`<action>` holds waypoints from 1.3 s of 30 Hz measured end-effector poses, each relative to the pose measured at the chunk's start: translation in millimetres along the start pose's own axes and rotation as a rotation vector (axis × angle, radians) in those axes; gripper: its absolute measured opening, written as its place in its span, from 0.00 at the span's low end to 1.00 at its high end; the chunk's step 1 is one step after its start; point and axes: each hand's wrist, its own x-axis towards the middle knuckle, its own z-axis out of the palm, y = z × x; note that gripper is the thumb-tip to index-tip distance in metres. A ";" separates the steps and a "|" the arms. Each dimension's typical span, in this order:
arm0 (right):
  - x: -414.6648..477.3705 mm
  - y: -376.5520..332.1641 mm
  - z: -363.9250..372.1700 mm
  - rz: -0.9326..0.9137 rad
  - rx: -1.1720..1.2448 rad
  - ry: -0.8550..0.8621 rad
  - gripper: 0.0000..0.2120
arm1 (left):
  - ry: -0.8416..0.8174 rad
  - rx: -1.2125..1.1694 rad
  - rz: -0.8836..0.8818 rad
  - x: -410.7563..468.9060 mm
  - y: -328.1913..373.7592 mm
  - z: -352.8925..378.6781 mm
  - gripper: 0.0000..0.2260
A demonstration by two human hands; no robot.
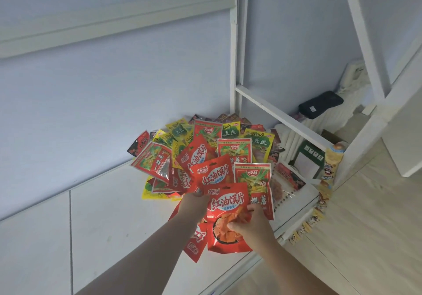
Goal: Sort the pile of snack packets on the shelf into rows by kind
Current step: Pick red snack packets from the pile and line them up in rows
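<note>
Forearms: two bare arms reach in from the bottom edge, nearest the camera, meeting over the front of the shelf.
Shelf (109, 214): white, flat, running along a pale blue wall; its right end meets a white upright frame (235, 66).
Pile of snack packets (201, 153): heaped at the right end of the shelf, against the wall, packets overlapping at all angles.
Kinds in the pile: red packets with white lettering at the front; red-bordered packets with green onion art (252, 176) in the middle and right; yellow-and-green packets (258, 141) towards the back; dark packets at the far edge, too small to read.
Held red packet (227, 217): upright, face to the camera, at the front of the pile above the shelf's front edge, orange pieces showing through its window.
Left hand (194, 205): grip closed on the packet's upper left edge, fingers behind it.
Right hand (253, 224): grip closed on the packet's right side, thumb across the window.
Loose red packet (196, 242): lies tilted under the held one, touching it.
Black object (320, 104): beyond the frame, well apart from the pile.
</note>
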 end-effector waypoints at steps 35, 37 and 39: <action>-153.6 -165.3 199.3 -0.455 0.356 -0.641 0.22 | 0.533 -0.316 0.255 -161.2 -165.3 -330.0 0.07; -181.2 -170.1 234.8 -0.457 0.349 -0.682 0.16 | 0.552 -0.328 0.242 -177.3 -195.8 -360.2 0.08; -208.9 -172.9 271.8 -0.438 0.323 -0.701 0.13 | 0.570 -0.326 0.225 -194.6 -226.1 -392.0 0.09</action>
